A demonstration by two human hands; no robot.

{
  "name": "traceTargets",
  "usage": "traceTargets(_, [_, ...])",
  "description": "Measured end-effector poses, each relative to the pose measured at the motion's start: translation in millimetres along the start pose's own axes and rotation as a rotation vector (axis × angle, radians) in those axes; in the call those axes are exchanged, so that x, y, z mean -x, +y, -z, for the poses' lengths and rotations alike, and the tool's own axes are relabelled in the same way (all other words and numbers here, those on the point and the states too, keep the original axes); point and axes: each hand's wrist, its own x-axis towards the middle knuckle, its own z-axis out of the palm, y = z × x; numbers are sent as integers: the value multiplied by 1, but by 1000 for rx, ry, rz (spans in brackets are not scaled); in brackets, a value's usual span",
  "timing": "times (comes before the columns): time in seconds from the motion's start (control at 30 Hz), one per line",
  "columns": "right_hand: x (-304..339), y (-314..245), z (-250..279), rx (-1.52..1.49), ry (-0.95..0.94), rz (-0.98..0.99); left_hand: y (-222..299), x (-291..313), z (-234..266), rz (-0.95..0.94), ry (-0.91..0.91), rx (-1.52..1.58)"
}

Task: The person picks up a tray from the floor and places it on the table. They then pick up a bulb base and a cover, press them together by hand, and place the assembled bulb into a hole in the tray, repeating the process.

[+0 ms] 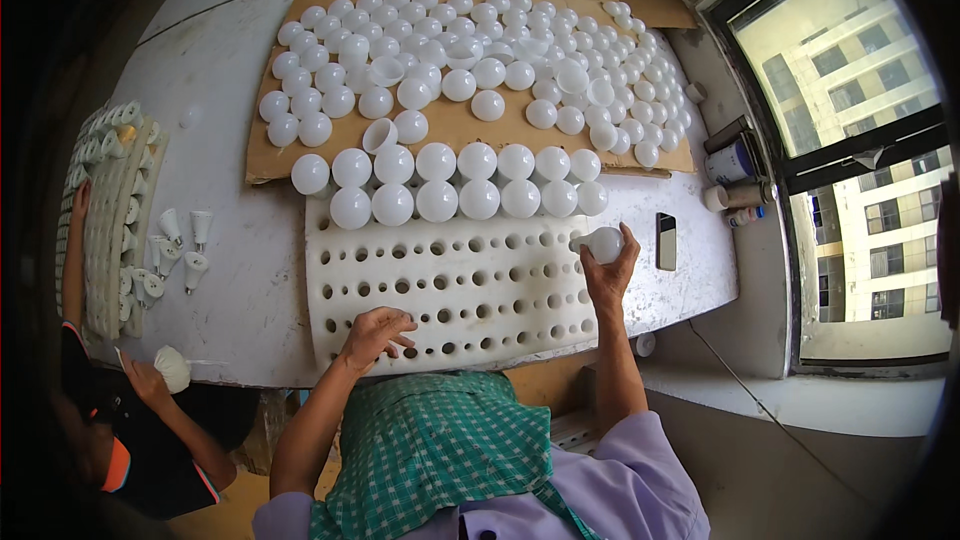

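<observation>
My right hand [610, 275] grips a frosted white bulb cover [605, 244] between thumb and fingers, just off the right edge of the foam board. Its narrower end points left. Over the near left part of the white foam board [460, 292] hovers my left hand [378, 338], fingers loosely bent and apart, with nothing visible in them. Rows of round holes run across the board. Along its far side stand two rows of white bulb covers [437, 199], set close together.
Many loose bulb covers [459, 85] lie on brown cardboard [262, 158] at the back. A phone [666, 241] rests at right. Several bulb bases [196, 268] lie at left, near a foam rack [125, 230]. A co-worker's hand [148, 380] is beside a pale ribbed round object [172, 369].
</observation>
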Motion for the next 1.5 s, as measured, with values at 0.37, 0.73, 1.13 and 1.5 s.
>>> traceTargets(0.37, [-4, 33, 24, 124, -231, 58, -11, 19, 27, 57, 299, -7])
traceTargets(0.73, [-109, 37, -7, 40, -230, -4, -20, 38, 59, 26, 512, -13])
traceTargets(1.13, [-230, 95, -111, 323, -298, 360, -8, 63, 193, -240, 1310, -318])
traceTargets(1.5, [-65, -94, -34, -752, -562, -247, -9, -29, 363, 141, 1126, -1016])
